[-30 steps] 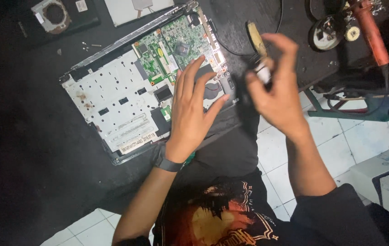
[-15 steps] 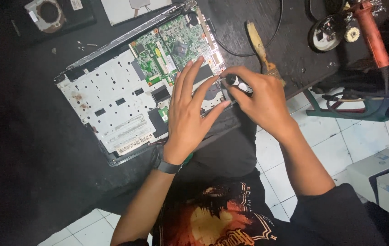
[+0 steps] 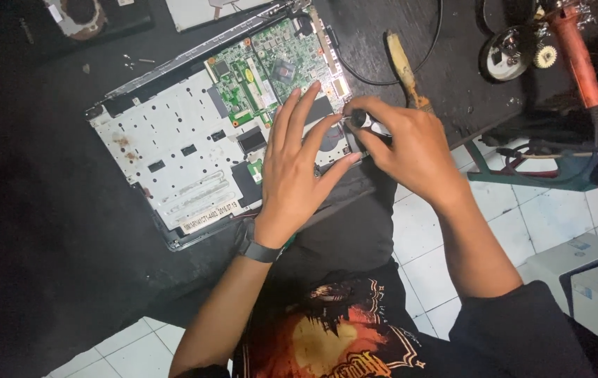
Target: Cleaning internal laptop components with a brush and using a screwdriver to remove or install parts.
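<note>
An opened laptop chassis (image 3: 173,150) lies tilted on a dark work surface, with a white metal plate on the left and a green circuit board (image 3: 264,63) at its upper right. My left hand (image 3: 299,171) rests flat on the chassis near its right edge, fingers spread, a dark watch on the wrist. My right hand (image 3: 411,150) grips a small dark-handled screwdriver (image 3: 358,117), its tip down at the board's right edge, close to my left fingertips.
A wooden-handled tool (image 3: 404,70) lies right of the laptop beside a black cable (image 3: 383,80). An orange-handled soldering iron (image 3: 579,52) and round metal parts (image 3: 512,49) sit at the top right. A grey-white box (image 3: 593,287) stands on the tiled floor, lower right.
My right hand came down and left from beside the laptop with the screwdriver, and now sets it at the board's edge. The left hand stayed flat on the chassis.
</note>
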